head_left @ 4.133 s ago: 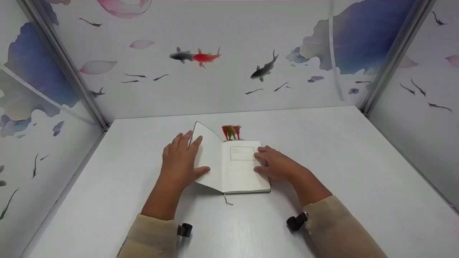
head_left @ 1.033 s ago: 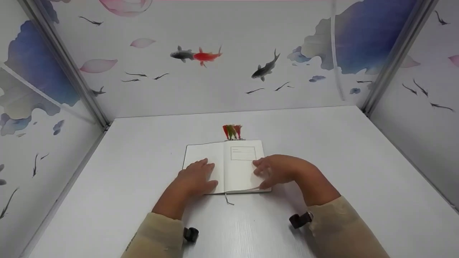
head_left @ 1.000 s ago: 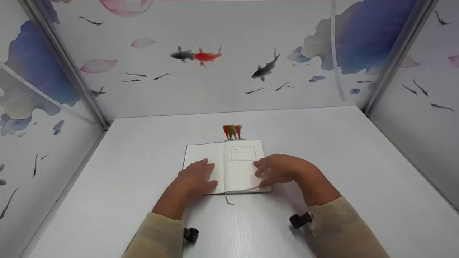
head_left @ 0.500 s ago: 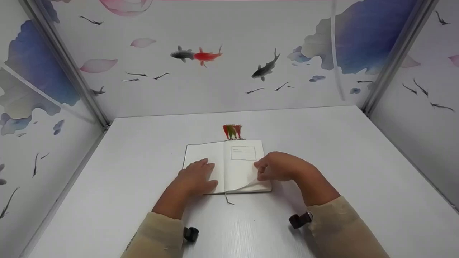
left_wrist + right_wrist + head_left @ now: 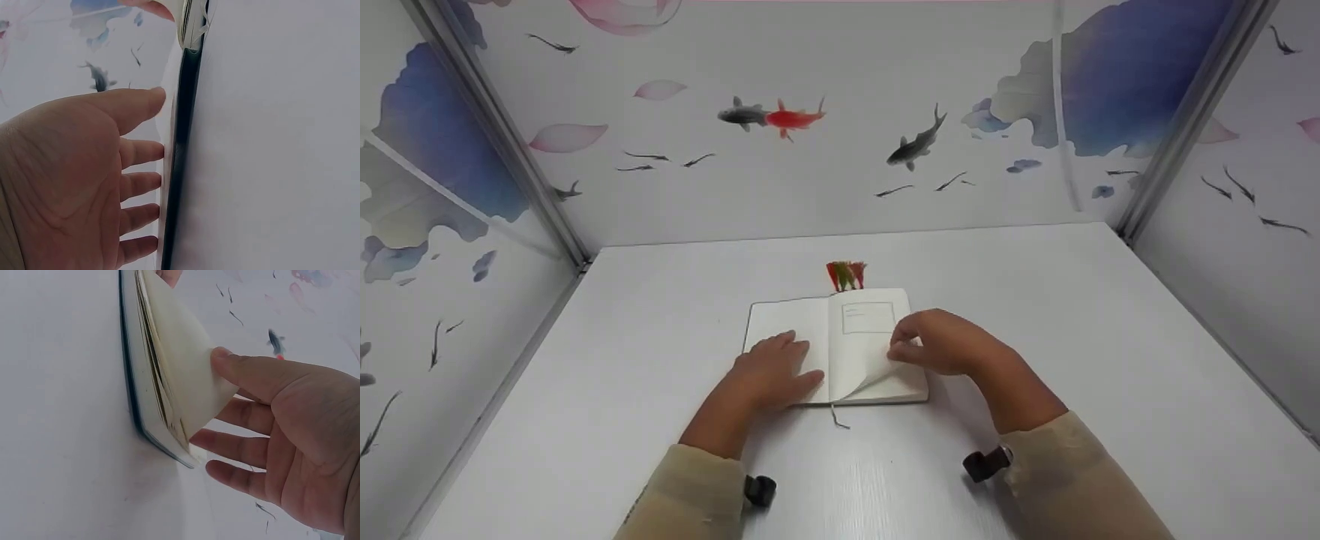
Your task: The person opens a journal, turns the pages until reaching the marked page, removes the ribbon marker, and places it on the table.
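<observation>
An open notebook [image 5: 851, 360] with cream pages and a dark cover lies in the middle of the white table. My left hand [image 5: 772, 371] rests on its left side, fingers straight, and in the left wrist view the fingertips touch the inside of the dark cover [image 5: 181, 124]. With thumb and fingers, my right hand [image 5: 949, 343] pinches the right-hand page [image 5: 188, 360] by its outer edge. The near corner of that page is lifted and curls toward the spine, showing the page below. A thin ribbon bookmark [image 5: 838, 417] sticks out at the bottom of the spine.
Red and green tassels [image 5: 846, 275] lie just beyond the notebook's top edge. White panels with painted fish [image 5: 791, 118] enclose the table [image 5: 660, 285] at the back and both sides. A small black device [image 5: 984, 465] sits at each sleeve cuff.
Earlier the left cover stood half raised; it now lies flat under the left hand. The right hand has taken hold of the page and lifted its near corner up and leftward.
</observation>
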A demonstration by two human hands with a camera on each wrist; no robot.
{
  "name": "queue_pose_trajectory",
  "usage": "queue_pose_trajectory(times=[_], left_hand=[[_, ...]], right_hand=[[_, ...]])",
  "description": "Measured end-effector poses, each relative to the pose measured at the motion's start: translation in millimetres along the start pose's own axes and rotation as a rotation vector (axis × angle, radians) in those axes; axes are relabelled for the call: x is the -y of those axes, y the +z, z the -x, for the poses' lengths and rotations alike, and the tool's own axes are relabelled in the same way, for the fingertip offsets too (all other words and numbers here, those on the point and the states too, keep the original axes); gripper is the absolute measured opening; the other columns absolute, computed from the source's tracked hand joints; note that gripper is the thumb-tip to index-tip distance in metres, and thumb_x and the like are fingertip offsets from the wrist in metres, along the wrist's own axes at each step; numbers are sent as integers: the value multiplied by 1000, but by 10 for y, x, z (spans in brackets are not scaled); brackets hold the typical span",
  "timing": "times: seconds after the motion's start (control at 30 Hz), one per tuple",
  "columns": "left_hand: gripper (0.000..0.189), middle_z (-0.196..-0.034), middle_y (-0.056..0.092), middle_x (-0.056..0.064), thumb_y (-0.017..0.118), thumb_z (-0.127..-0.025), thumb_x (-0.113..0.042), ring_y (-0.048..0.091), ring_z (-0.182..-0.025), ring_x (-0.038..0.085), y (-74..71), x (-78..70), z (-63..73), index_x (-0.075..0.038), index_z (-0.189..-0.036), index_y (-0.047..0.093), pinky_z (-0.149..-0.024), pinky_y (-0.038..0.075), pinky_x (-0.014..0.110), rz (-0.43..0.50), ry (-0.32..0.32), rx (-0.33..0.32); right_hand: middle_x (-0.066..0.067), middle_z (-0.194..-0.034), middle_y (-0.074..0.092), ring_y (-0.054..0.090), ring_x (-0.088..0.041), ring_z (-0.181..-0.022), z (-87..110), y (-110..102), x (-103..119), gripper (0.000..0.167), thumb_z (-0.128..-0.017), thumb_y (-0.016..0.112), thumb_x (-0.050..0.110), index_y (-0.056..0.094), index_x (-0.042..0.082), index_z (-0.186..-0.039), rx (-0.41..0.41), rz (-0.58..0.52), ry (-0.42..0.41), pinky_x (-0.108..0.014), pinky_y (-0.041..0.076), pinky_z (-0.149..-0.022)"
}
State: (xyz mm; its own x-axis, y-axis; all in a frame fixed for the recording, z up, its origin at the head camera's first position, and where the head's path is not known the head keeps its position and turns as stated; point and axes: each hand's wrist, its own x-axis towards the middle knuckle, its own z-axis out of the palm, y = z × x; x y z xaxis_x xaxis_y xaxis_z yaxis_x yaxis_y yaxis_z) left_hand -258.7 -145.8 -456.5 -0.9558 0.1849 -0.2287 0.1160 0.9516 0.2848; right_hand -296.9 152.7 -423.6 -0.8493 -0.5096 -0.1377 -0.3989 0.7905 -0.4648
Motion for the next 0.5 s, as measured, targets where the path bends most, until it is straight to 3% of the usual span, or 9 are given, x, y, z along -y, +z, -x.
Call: queue_pose_trajectory(times=[0.2,0.5], left_hand=[[81,-176,35,9,52,-103,-69,31,-164,34,-14,-40,17,-17,-164,45,-130,31,62,1,12,-28],[101,-177,32,11,53,-93,-83,28,-165,33,-27,-154,86,-12,-165,43,-133,28,59,-16,73,-3]], right_hand=[[6,-112,78,70,-18,-113,-25,33,59,12,-103,72,31,80,24,-111,-88,-46,-1,-47,58,-103],[12,-98,75,67,-10,-95,0,32,175,7,-101,77,26,81,25,-106,-270,-33,-145,-38,59,-90]])
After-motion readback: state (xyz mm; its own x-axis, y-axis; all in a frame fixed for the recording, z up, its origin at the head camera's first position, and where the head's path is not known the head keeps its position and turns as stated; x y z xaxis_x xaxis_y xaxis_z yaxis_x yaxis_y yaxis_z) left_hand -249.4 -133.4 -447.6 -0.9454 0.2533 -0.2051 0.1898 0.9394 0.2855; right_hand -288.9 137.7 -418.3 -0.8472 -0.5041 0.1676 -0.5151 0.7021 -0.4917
